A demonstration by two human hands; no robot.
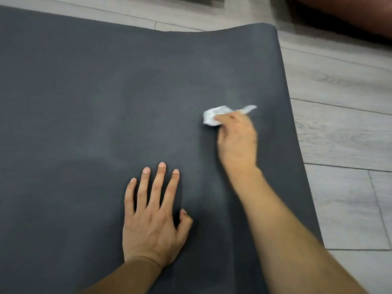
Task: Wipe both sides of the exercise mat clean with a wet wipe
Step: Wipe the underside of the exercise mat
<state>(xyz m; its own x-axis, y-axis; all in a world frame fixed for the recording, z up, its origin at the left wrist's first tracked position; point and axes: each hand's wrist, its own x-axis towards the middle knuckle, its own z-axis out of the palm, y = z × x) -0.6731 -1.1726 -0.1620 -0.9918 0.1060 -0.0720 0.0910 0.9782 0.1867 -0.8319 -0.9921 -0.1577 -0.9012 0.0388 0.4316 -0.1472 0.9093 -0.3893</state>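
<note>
Head view: left hand (151,219) flat on mat (84,102); right hand (236,139) grips wipe (214,116).

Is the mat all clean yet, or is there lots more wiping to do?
Not yet. The right hand grips a scrunched wet wipe on the dark mat near its right edge, while the left hand rests flat on the mat. Faint paler patches show around the middle, but whether those are wiped areas is unclear. Only one side faces up, so the underside looks left to do.
</note>
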